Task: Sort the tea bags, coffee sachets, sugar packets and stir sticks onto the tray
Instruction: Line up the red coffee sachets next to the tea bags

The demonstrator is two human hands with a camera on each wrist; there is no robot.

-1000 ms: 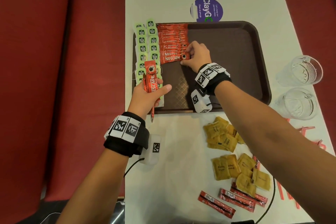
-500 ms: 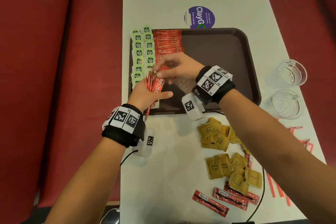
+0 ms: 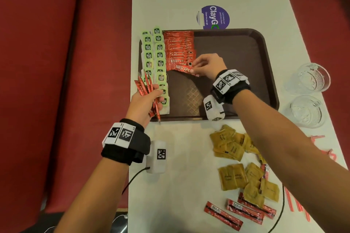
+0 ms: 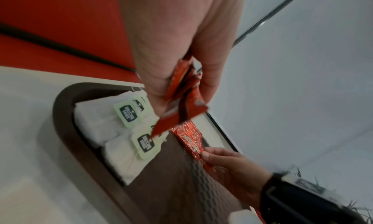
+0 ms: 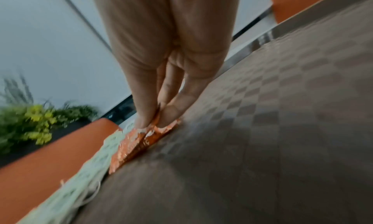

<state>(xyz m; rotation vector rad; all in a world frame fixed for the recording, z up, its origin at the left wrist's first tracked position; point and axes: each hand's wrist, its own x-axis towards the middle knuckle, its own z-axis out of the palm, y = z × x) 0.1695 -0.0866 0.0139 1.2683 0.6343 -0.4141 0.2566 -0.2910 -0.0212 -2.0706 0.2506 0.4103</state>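
Observation:
A dark brown tray [image 3: 236, 47] lies on the white table. Two columns of green-tagged tea bags [image 3: 154, 56] fill its left side, with a stack of red coffee sachets [image 3: 179, 47] beside them. My right hand [image 3: 205, 66] pinches one red Nescafe sachet [image 3: 184, 69] by its end and holds it just below that stack; the right wrist view shows thumb and fingers on the sachet [image 5: 141, 141]. My left hand [image 3: 145, 102] grips a bundle of red coffee sachets [image 3: 145, 89] over the tray's near left corner, seen close in the left wrist view as bundled sachets [image 4: 181, 98].
Brown sugar packets [image 3: 238, 164] lie scattered on the table in front of the tray, with three dark-red sachets [image 3: 236, 213] nearer me. Red stir sticks [image 3: 297, 202] lie at the right edge. Two clear glasses [image 3: 308, 79] stand right of the tray. A red bench runs along the left.
My right hand came back to my left hand's bundle, took one sachet, and has carried it to the stack. My left hand has shifted slightly left with its bundle.

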